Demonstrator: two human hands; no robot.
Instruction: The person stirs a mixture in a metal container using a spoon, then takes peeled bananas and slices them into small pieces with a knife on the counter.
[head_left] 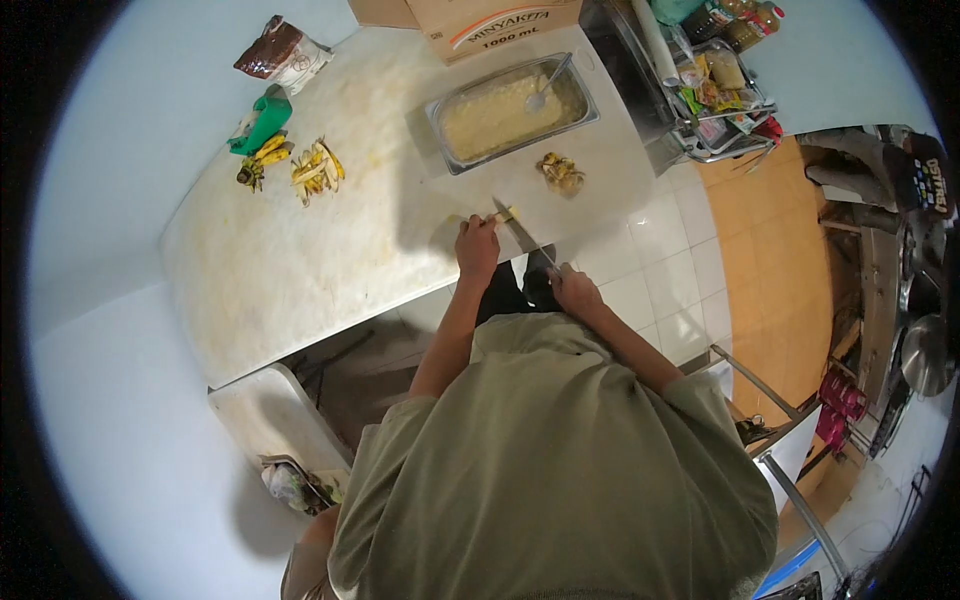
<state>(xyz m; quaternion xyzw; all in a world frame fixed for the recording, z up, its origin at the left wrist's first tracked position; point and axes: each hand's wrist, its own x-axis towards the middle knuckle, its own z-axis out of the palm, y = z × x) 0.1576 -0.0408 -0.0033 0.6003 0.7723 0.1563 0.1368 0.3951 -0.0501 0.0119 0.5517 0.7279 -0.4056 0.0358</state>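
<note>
At the front edge of the table, my left hand (477, 247) is closed, its fingertips pinching a small pale-yellow banana piece (509, 214). My right hand (576, 291) grips the handle of a knife (522, 235). The knife's blade slants up and left, touching or passing right beside the banana piece; I cannot tell which. Beyond my hands lies a small heap of brownish-yellow pieces (560, 174), perhaps banana bits or peel. A metal tray (455, 166) behind it holds a pale-yellow mash or batter, with a spoon (538, 100) resting in it.
Banana peels (318, 174) and a few yellow bananas (268, 156) lie on the table (330, 270) at left. Near them are a green bag (264, 122) and a brown-and-white packet (285, 57). A cardboard box (490, 25) stands at the back, a rack of packets (722, 100) at right.
</note>
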